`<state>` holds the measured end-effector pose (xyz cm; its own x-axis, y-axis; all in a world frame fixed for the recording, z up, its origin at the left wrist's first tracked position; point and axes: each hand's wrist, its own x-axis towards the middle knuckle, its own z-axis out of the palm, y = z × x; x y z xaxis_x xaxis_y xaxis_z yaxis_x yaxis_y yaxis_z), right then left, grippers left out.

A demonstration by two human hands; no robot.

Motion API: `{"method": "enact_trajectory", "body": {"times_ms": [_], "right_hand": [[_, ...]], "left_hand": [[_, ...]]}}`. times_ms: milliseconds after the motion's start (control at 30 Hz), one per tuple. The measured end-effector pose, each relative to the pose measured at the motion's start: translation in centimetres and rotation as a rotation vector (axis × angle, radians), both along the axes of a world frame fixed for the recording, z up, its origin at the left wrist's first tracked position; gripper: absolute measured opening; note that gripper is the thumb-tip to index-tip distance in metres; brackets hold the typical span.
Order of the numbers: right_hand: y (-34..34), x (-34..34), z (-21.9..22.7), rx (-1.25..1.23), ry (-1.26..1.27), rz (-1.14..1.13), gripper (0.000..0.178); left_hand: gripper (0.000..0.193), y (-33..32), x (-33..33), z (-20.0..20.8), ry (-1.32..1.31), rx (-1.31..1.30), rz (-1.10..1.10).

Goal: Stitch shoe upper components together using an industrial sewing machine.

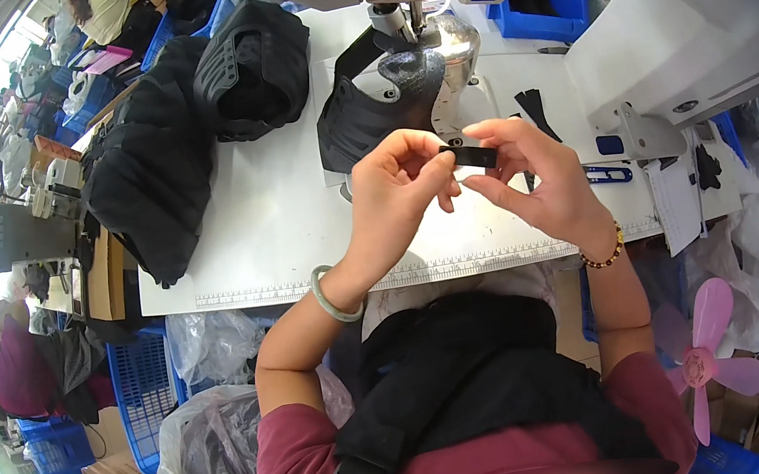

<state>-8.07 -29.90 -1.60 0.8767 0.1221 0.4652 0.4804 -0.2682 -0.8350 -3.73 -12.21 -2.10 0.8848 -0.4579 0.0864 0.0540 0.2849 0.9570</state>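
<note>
A short black strip (pixel 475 156), perhaps webbing or folded fabric, is held up over the front of the white sewing table. My left hand (pixel 402 182) pinches its left end between thumb and fingers. Around its right end curl the fingers of my right hand (pixel 537 177), with the thumb lower and apart from the strip. Just beyond my hands, a black textured fabric piece (pixel 369 122) with a strap sits under the head of the sewing machine (pixel 407 19). My fingers partly hide the strip's ends.
Black sewn pieces (pixel 254 71) are piled at the table's left. More black strips (pixel 535 113) and blue thread snips (pixel 608 174) lie right of my hands. A blue bin (pixel 544 17) stands behind. A ruler tape (pixel 407 275) runs along the front edge; a pink fan (pixel 701 363) is lower right.
</note>
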Motion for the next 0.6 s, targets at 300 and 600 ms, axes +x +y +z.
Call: {"method": "enact_trajectory", "body": {"times_ms": [300, 600], "right_hand": [[-0.1, 0.3, 1.7, -0.361, -0.199, -0.002, 0.024], [4.9, 3.7, 2.7, 0.807, 0.41, 0.062, 0.021]], "left_hand": [[0.009, 1.4, 1.2, 3.3, -0.04, 0.198, -0.196], [0.016, 3.7, 6.3, 8.1, -0.19, 0.201, 0.036]]}}
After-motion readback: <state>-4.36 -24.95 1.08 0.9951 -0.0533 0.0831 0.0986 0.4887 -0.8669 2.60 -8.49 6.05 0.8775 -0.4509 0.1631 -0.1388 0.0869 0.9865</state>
